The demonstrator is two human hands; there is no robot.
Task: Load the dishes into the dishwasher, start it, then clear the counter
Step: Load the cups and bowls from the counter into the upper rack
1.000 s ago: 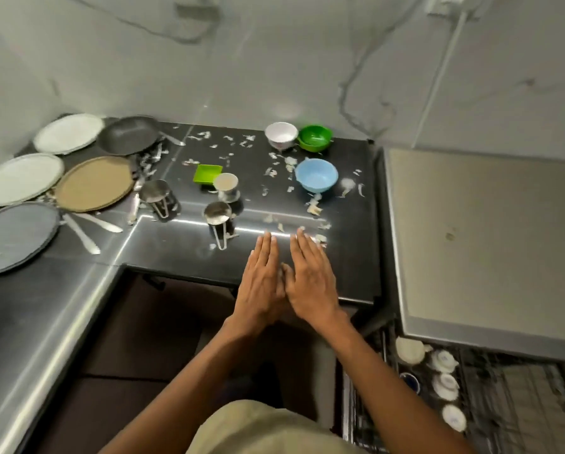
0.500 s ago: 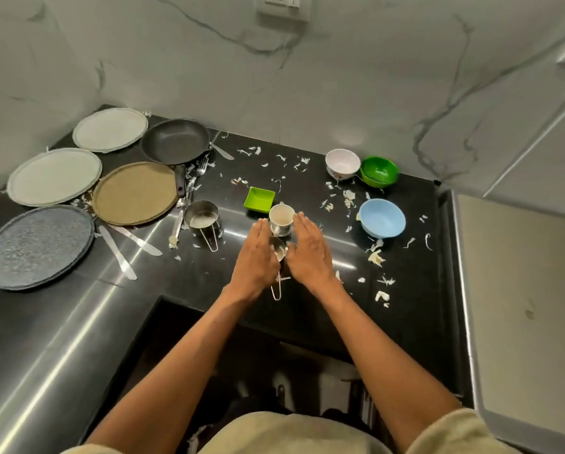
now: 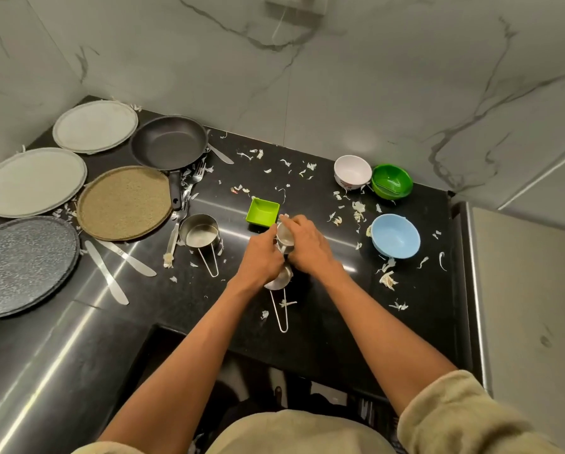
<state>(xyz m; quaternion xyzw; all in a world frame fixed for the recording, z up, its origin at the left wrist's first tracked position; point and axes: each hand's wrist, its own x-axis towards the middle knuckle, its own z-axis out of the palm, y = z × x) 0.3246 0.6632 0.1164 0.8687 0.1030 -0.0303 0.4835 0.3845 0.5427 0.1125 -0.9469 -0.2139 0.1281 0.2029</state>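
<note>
A small steel cup [image 3: 285, 238] stands mid-counter just in front of a green square dish [image 3: 262, 211]. My right hand [image 3: 310, 249] curls round the cup from the right. From the left, my left hand [image 3: 261, 260] closes its fingers on the same cup. A steel measuring cup [image 3: 279, 280] with a long wire handle lies on the counter partly under my left wrist. A larger steel measuring cup [image 3: 201, 231] sits to the left.
On the black counter [image 3: 340, 322] are a blue bowl [image 3: 395, 235], white bowl [image 3: 353, 172], green bowl [image 3: 391, 181], black pan [image 3: 169, 142], several plates including a tan one [image 3: 124, 203], knives [image 3: 106, 276], forks and scattered peel scraps. Marble wall behind.
Both hands moved forward from the counter's front edge, past the wire-handled measuring cup, and closed round the small steel cup. The view swung left and down, away from the open dishwasher.
</note>
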